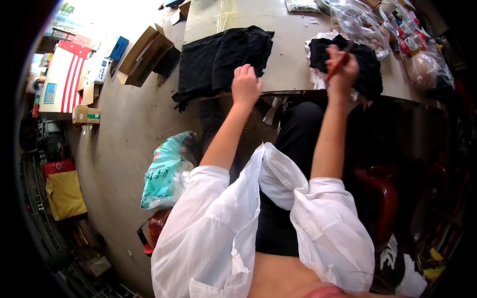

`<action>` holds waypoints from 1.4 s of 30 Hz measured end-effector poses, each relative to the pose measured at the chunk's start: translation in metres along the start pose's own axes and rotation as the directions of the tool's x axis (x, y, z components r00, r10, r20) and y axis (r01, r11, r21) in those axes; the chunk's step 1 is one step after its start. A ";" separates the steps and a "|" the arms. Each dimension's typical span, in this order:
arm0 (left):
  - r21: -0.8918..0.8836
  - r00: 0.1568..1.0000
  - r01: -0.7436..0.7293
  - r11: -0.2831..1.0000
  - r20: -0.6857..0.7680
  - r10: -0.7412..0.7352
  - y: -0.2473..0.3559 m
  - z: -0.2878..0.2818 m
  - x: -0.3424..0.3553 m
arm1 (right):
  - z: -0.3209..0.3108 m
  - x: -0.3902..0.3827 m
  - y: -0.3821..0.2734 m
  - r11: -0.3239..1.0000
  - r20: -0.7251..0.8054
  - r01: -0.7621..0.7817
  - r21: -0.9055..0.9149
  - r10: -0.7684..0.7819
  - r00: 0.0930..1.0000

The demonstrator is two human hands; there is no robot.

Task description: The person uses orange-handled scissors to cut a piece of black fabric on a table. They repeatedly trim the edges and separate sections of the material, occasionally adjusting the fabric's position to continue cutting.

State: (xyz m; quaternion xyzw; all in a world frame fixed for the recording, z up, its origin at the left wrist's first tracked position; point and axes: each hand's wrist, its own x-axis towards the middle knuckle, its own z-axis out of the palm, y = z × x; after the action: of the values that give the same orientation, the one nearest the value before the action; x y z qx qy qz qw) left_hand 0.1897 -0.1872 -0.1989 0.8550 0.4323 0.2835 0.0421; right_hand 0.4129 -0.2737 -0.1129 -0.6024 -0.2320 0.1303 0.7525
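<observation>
On the table in front of me lies a folded black cloth (198, 62), its near edge hanging over the table's front. My left hand (247, 85) is at this cloth's right near corner, fingers bent and close together on the fabric; the fingertips are partly hidden. My right hand (343, 69) is closed around the orange-red handles of scissors (337, 67), whose dark blades are smeared by motion. It is over a second pile of black cloth (368, 74) on the right, with white and pale pink fabric (318, 79) showing beneath.
Clear plastic bags (360, 25) and bottles (413, 42) crowd the table's far right. Small pale bits (312, 22) lie on the tabletop (293, 54). An open carton (144, 54) is left of the table. A teal plastic bag (166, 166) sits by my left side; a red chair (382, 198) is at right.
</observation>
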 end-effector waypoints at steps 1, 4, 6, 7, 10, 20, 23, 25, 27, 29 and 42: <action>0.053 0.994 -0.080 0.995 -0.071 0.083 -0.007 -0.002 0.003 | 0.017 -0.012 0.004 0.995 0.048 -0.041 0.088 0.037 0.998; -0.030 0.994 -0.080 0.996 -0.083 0.077 -0.015 -0.001 0.013 | 0.046 -0.038 0.045 0.975 0.168 -0.160 0.157 0.133 0.977; -0.077 0.995 0.006 0.997 -0.094 -0.014 -0.020 0.005 0.022 | 0.054 -0.054 0.058 0.970 0.151 -0.243 0.023 0.237 0.960; -0.101 0.993 0.054 0.993 -0.097 -0.064 -0.023 0.010 0.027 | 0.055 -0.055 0.060 0.960 0.162 -0.277 0.028 0.269 0.949; -0.280 0.932 0.299 0.912 -0.121 -0.343 -0.029 0.023 0.032 | 0.055 -0.058 0.057 0.871 0.209 -0.464 0.161 0.430 0.879; -0.369 0.903 0.285 0.885 -0.205 -0.377 -0.031 0.031 0.036 | 0.054 -0.048 0.063 0.826 0.293 -0.564 -0.002 0.539 0.789; -0.367 0.896 0.286 0.885 -0.224 -0.383 -0.026 0.033 0.037 | 0.063 -0.029 0.082 0.841 0.347 -0.541 0.000 0.507 0.789; -0.358 0.892 0.276 0.892 -0.251 -0.377 -0.022 0.035 0.040 | 0.070 -0.017 0.077 0.837 0.397 -0.544 -0.064 0.521 0.755; -0.354 0.895 0.257 0.899 -0.263 -0.359 -0.021 0.035 0.039 | 0.076 -0.002 0.089 0.800 0.418 -0.573 -0.181 0.590 0.691; -0.356 0.895 0.258 0.898 -0.262 -0.361 -0.019 0.032 0.037 | 0.089 0.018 0.106 0.752 0.420 -0.594 -0.285 0.655 0.628; -0.369 0.912 0.271 0.889 -0.197 -0.360 -0.011 0.025 0.038 | 0.109 0.118 0.155 0.813 0.042 -0.133 -0.567 0.190 0.981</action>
State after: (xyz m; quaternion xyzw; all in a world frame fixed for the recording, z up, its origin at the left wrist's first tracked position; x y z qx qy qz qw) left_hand 0.2124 -0.1471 -0.2057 0.7080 0.5139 0.4517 0.1751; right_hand 0.4721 -0.0883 -0.2223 -0.8072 -0.2441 0.1489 0.5164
